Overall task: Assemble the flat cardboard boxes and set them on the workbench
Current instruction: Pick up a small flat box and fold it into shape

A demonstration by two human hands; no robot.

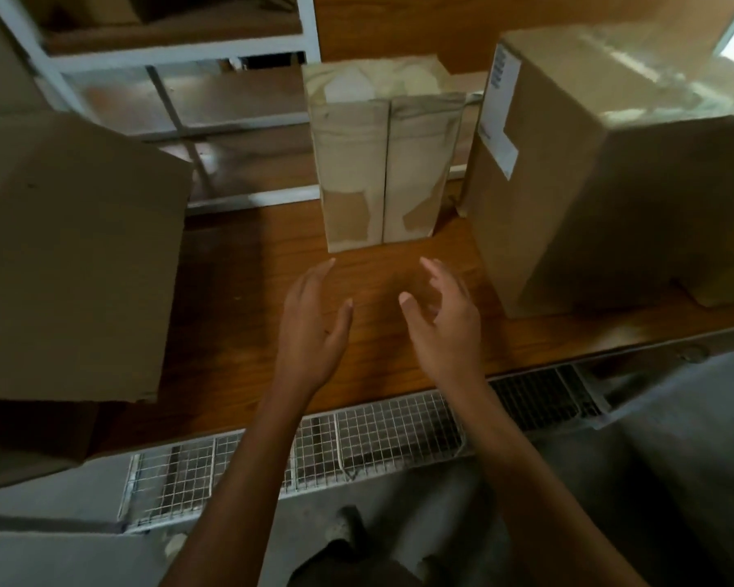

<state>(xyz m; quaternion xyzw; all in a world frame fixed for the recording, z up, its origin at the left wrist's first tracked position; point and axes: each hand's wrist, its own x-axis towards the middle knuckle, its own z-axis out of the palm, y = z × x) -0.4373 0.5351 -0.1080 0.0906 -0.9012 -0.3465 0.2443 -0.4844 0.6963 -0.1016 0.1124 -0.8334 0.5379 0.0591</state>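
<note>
Our left hand (310, 328) and right hand (446, 324) (both open, empty) hover just before the upright box (382, 171), equally near.

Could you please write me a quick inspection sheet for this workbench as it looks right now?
Surface: wooden workbench, bare between the boxes.
Job's things: middle box upright, taped; labelled box on the right; large box on the left.
Clutter: nothing seen.
Hands: left hand and right hand open, empty, short of the middle box.
Cables: nothing seen.
Surroundings: white shelving behind; wire grille below the bench edge.
</note>
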